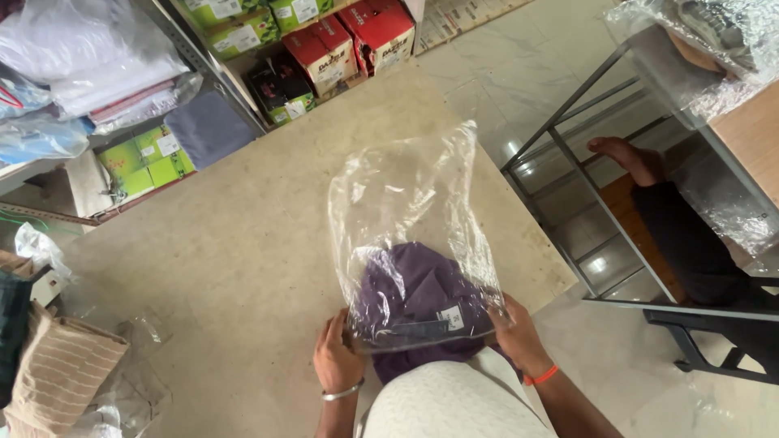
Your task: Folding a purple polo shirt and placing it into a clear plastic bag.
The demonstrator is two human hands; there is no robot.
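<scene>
Left hand (337, 357) and right hand (518, 332) grip the open mouth of a clear bag (410, 219) on the table (243, 243), near edge; purple garment (414, 296) with white tag (451, 317) half inside. Red boxes (357, 40) and green boxes (146, 158) line shelves beyond.

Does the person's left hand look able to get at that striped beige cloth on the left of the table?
Probably yes: the left hand grips the plastic bag, but bare table lies between it and the striped cloth.
</scene>
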